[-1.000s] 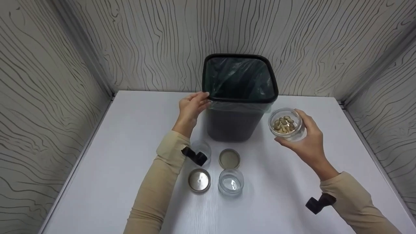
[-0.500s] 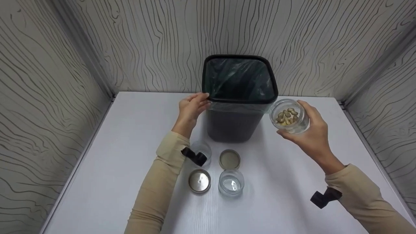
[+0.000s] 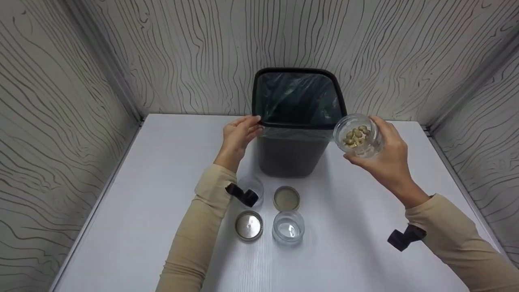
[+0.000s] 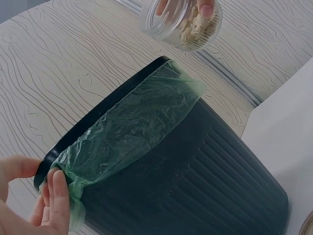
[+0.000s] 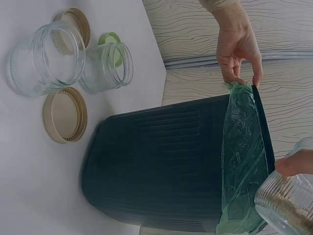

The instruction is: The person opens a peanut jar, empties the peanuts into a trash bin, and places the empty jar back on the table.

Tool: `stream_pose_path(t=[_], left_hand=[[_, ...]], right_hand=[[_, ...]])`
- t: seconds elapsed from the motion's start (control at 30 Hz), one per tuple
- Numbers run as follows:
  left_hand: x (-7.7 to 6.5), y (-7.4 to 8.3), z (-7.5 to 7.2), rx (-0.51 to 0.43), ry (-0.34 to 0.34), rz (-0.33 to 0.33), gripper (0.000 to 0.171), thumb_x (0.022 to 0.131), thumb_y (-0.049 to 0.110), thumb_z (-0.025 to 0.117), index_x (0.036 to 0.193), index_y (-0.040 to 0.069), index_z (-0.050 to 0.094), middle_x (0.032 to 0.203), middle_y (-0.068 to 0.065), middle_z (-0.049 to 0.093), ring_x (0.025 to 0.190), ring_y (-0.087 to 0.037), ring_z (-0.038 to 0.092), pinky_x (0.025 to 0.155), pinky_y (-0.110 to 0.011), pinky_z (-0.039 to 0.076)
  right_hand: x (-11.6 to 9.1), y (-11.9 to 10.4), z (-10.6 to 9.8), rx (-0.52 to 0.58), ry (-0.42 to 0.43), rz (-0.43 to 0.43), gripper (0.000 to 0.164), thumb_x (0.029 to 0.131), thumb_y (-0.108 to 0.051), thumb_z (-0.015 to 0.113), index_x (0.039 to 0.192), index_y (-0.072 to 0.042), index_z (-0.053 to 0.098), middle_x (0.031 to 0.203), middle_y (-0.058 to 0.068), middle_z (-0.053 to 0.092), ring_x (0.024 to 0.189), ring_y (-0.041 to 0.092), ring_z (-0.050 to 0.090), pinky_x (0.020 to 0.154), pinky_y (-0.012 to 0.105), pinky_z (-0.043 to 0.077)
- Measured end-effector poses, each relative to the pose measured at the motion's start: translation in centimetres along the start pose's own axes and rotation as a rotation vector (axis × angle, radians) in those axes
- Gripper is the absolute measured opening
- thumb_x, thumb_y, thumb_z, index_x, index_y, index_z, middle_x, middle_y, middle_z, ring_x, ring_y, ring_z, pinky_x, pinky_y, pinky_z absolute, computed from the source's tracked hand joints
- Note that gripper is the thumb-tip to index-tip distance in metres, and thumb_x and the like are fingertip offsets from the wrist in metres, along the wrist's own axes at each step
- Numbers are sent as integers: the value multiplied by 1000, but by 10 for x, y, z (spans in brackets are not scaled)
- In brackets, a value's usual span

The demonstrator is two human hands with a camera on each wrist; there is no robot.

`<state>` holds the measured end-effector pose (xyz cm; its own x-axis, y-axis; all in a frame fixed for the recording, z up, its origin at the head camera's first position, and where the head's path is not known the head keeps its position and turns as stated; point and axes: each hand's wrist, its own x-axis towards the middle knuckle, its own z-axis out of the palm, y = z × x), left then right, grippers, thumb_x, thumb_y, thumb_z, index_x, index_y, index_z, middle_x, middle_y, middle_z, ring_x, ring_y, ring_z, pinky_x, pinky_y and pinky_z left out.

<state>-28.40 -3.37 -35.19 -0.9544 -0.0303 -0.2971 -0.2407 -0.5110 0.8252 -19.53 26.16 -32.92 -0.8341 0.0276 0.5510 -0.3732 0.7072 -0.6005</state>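
Note:
My left hand point(image 3: 239, 136) pinches the near left corner of the rim of a dark trash bin point(image 3: 292, 156), thumb on one side and fingers on the other. A thin green liner point(image 4: 142, 117) is folded over that rim. My right hand point(image 3: 387, 162) grips a clear glass jar point(image 3: 371, 148) from its right side, off the table. Unshelled peanuts point(image 3: 356, 137) lie in the jar, whose open mouth tilts left toward the bin. In the head view the jar is by the bin's near right corner. Only my right thumb point(image 5: 295, 163) shows in the right wrist view.
Before the bin stand two glass jars point(image 3: 288, 233) point(image 3: 254, 184), one partly hidden by my left wrist's camera. Two metallic lids point(image 3: 286, 198) point(image 3: 249, 226) lie beside them. A green lid point(image 5: 111, 39) shows behind one jar. A patterned wall point(image 3: 194, 56) rises behind the bin.
My right hand has raised the jar of peanuts away from me, from below the bin's right corner to beside its rim, tilting it further. My left hand has stayed on the rim.

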Motion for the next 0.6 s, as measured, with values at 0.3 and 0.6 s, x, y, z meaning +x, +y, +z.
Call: stream_pose_path(t=[0.3, 0.6], left_hand=[[0, 0, 0, 3, 0, 9, 36, 88, 3, 64, 122, -8, 55, 83, -4, 64, 68, -8, 66, 66, -15, 57], [1, -1, 0, 4, -3, 9, 23, 89, 3, 64, 109, -5, 59, 81, -3, 64, 69, -8, 66, 66, -15, 57]], right_hand=[[10, -3, 0, -25, 14, -14, 89, 57, -1, 88, 135, 7, 46, 127, 30, 53, 117, 39, 50, 96, 56, 43], [23, -4, 3, -43, 15, -13, 89, 57, -1, 88, 135, 5, 46, 124, 28, 54, 114, 37, 51, 93, 54, 45]])
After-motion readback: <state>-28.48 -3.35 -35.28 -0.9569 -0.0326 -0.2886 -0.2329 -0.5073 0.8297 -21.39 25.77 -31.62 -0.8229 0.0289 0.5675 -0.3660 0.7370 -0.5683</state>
